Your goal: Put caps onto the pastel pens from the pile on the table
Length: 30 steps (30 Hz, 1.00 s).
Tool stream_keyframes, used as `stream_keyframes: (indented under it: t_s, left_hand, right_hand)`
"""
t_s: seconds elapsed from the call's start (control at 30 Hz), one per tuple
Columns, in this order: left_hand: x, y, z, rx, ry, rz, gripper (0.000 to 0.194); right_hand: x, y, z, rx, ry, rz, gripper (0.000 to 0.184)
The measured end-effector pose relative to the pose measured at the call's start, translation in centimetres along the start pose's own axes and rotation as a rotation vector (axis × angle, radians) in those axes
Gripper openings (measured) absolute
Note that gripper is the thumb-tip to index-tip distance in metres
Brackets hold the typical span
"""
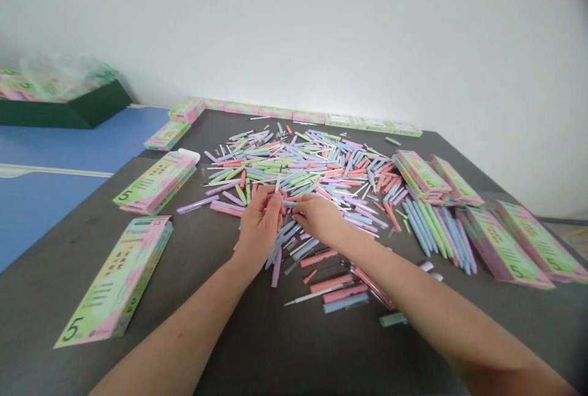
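Note:
My left hand (263, 222) is closed, with a thin white pen refill (278, 179) standing up between thumb and fingers. Close beside it, my right hand (320, 219) pinches a light blue pen barrel (290, 203), whose far end points at the left hand. Both hands are over the near side of a wide heap of pen parts (294, 160) in pink, green, blue and purple, mixed with white refills. Below my right forearm lie several loose pink barrels (337, 285) and a blue piece (345, 302). My fingers partly hide the held parts.
Printed pen boxes lie at left (156, 181) and near left (117, 279), with more at right (509, 246). A row of assembled-looking pens (438, 230) sits by the right boxes. Boxes (307, 117) line the back edge. A green bin (87, 105) stands on a blue surface (68, 144).

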<state>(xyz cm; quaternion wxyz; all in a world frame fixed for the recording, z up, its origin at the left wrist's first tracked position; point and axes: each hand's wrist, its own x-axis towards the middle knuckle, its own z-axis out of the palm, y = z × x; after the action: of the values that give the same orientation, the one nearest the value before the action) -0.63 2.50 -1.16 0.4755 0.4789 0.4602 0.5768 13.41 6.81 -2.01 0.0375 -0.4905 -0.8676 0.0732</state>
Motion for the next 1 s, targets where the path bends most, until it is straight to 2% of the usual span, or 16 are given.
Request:
stream_keyframes:
  t_s: [0.33,0.53,0.6,0.73,0.8,0.87,1.0]
  left_hand:
    - [0.1,0.1,0.0,0.025,-0.027,0.018,0.013]
    - [-0.3,-0.1,0.0,0.026,-0.114,0.046,0.017]
    - [-0.5,-0.3,0.0,0.048,-0.157,0.041,0.019]
    - [-1.0,-0.6,-0.1,0.105,-0.313,0.019,0.023]
    - [-1.4,-0.4,-0.1,0.163,-0.388,0.0,0.025]
    - [-1.7,-0.1,0.1,0.223,-0.463,-0.025,0.026]
    - [-2.1,0.4,0.2,0.278,-0.544,-0.047,0.025]
  right_hand:
    - [1.1,-0.8,0.1,-0.001,-0.004,0.006,0.025]
    - [-0.9,0.7,-1.8,0.192,0.099,0.045,0.014]
    - [-2.2,1.5,-2.4,0.37,0.149,0.099,0.015]
    - [-4.9,2.4,-2.6,1.214,0.231,0.234,0.012]
    - [-5.9,2.6,-2.4,1.474,0.279,0.249,0.015]
    - [-6.7,2.8,-2.2,1.614,0.34,0.239,0.017]
    - [-7.8,3.1,-2.1,1.675,0.418,0.209,0.012]
